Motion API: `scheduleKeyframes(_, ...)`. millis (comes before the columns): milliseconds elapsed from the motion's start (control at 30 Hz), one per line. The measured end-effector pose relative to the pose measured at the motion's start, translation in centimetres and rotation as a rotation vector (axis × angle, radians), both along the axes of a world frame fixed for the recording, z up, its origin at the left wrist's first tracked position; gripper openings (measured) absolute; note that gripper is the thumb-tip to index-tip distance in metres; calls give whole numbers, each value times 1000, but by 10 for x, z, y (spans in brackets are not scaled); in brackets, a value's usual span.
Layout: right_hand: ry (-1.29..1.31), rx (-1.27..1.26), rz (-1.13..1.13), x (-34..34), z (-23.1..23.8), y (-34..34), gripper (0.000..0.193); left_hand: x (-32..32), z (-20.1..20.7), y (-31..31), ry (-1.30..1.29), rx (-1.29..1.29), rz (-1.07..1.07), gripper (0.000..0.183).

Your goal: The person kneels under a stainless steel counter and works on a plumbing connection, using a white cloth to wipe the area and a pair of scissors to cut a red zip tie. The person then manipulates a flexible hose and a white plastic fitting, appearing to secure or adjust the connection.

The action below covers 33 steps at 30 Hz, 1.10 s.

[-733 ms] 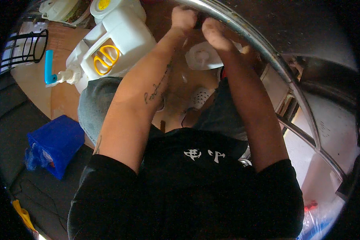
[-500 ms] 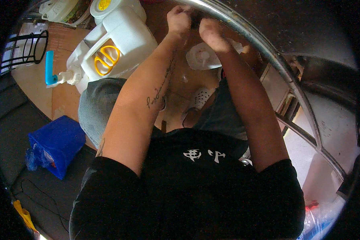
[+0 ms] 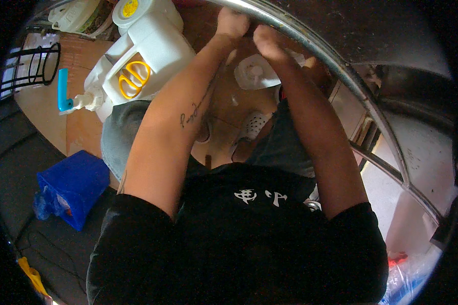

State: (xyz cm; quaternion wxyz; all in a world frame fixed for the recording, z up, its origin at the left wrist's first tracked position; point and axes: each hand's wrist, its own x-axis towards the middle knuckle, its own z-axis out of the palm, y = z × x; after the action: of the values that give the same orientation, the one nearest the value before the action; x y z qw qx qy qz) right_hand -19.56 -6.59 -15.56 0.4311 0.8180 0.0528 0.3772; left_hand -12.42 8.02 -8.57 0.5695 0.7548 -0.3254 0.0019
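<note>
Both my arms reach forward to the top of the head view, where a curved metal tube (image 3: 320, 43) crosses. My left hand (image 3: 233, 23) is beside the tube, its back showing and its fingers hidden. Close to its right, my right hand (image 3: 266, 39) is bent down at the wrist, and its fingers are also out of sight. What either hand touches or holds cannot be made out in the dark space around them. Below my right wrist, a white shallow dish (image 3: 248, 72) with a pale lump in it sits on the floor.
Left of my knee stands a white plastic jug (image 3: 160, 63) with a blue-levered tap (image 3: 63, 91). Yellow-handled scissors (image 3: 134, 80) rest against it. A blue bag (image 3: 76, 180) lies at left, near a black wire rack (image 3: 46, 63). Metal tubing also runs down the right side.
My left hand has turned and shifted slightly right, its forearm rolling with it. My right hand has hardly moved.
</note>
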Motion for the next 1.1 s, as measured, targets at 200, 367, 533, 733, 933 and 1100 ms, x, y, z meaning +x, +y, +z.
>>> scheduleKeyframes(200, 757, 998, 14, -5, -8, -31, 34, 15, 6, -11, -76, 108, -76, 22)
scheduleKeyframes(367, 695, 1822, 166, -13, -1, -22, 37, 22, 12, -12, -114, 140, -117, 22)
scheduleKeyframes(533, 447, 2165, 309, -23, 10, -17, 37, 16, 17, -8, -127, 161, -168, 22)
scheduleKeyframes(733, 336, 2261, 360, -23, 23, -25, 37, 10, 23, -9, -117, 178, -190, 22)
scheduleKeyframes(933, 359, 2264, 366, -23, 29, -29, 37, 8, 21, -14, -121, 173, -187, 22)
scheduleKeyframes(1100, 368, 2260, 358, -25, 32, -27, 38, 6, 21, -14, -128, 173, -198, 22)
